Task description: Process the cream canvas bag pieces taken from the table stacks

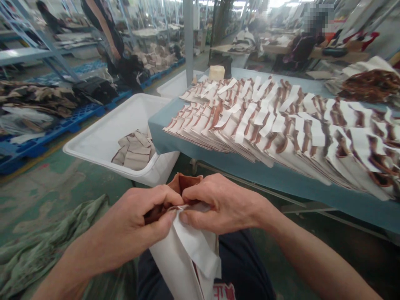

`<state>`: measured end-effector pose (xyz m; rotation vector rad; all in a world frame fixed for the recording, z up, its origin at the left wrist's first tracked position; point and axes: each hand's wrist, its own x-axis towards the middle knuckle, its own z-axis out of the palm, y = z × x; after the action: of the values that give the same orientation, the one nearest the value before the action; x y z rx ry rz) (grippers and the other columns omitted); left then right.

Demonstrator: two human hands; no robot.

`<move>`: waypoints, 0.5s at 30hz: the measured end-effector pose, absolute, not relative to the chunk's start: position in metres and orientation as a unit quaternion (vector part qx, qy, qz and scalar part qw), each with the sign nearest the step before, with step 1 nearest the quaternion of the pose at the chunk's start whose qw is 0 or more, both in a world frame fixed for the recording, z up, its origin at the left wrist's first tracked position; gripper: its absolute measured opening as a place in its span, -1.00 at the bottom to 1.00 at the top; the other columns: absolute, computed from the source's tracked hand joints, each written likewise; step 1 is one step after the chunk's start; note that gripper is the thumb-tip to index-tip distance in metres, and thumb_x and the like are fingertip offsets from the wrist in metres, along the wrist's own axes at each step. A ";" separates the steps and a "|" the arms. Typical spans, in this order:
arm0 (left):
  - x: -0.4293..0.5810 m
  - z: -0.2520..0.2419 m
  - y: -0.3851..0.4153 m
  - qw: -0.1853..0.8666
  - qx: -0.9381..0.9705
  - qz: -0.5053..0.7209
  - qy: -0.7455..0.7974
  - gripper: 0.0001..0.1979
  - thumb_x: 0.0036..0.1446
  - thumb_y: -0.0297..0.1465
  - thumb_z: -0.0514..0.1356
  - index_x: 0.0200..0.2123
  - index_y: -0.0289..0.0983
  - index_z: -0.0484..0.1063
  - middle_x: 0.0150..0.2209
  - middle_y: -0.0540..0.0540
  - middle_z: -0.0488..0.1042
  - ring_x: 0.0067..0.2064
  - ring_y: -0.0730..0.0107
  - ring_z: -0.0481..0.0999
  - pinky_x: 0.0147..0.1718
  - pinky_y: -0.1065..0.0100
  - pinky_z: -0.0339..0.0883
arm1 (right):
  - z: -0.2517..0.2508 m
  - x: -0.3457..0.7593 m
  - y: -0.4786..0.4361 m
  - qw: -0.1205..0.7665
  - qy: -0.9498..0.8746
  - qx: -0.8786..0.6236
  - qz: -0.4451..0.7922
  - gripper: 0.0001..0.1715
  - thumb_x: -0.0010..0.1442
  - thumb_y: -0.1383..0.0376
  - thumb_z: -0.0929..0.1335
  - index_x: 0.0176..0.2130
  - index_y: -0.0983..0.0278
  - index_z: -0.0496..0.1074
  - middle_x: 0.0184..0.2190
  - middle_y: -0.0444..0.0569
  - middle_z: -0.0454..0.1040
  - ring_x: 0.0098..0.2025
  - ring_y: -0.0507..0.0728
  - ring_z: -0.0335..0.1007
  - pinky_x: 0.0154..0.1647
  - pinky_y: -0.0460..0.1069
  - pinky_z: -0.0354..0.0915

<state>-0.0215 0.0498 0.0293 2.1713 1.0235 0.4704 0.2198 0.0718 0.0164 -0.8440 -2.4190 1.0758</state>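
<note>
Both my hands meet low in the middle, over my lap. My left hand (pixel 142 218) is closed, pinching the top edge of a white and brown fabric piece (pixel 184 254). My right hand (pixel 218 204) is closed on the same edge, thumb and fingers pressed to it right beside the left. A brown leather-like part (pixel 184 183) sticks up behind my knuckles, and the white part hangs down between my knees.
A blue-covered table (pixel 281 179) on the right bears overlapping rows of similar white and brown pieces (pixel 281 121). A white tub (pixel 103 137) with beige pieces stands to the left. Green cloth (pixel 46 246) lies on the floor. A person stands at the back left.
</note>
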 end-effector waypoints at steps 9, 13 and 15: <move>-0.026 0.016 0.030 0.169 0.884 0.243 0.361 -0.84 0.47 -0.48 0.18 -0.02 -0.11 0.49 -0.21 0.10 0.72 -0.26 0.46 0.72 -0.14 0.54 0.50 | -0.014 0.211 0.065 0.299 -0.721 -0.276 0.561 -0.72 0.22 0.23 0.38 -0.48 0.24 0.31 -0.54 -0.25 0.23 -0.49 -0.04 0.12 -0.47 -0.09 0.05; -0.027 0.010 0.021 0.048 0.925 0.233 0.295 -0.73 0.51 -0.57 0.04 0.09 -0.20 0.46 -0.12 -0.06 0.75 -0.13 0.33 0.75 0.02 0.42 0.55 | -0.021 0.203 0.055 0.344 -0.632 -0.285 0.633 -0.71 0.18 0.24 0.41 -0.49 0.24 0.29 -0.58 -0.29 0.18 -0.54 -0.06 0.01 -0.54 -0.11 -0.02; -0.031 0.007 0.019 0.032 0.933 0.223 0.281 -0.69 0.52 -0.57 0.04 0.17 -0.26 0.46 -0.06 -0.14 0.76 -0.11 0.29 0.75 0.01 0.37 0.57 | -0.024 0.201 0.051 0.354 -0.580 -0.277 0.679 -0.62 0.16 0.19 0.48 -0.50 0.23 0.26 -0.60 -0.32 0.13 -0.56 -0.08 -0.04 -0.56 -0.12 -0.04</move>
<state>-0.0310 0.0190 0.0068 2.8714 0.8659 0.6874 0.2006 0.0508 -0.0244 -0.7174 -1.5004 1.7562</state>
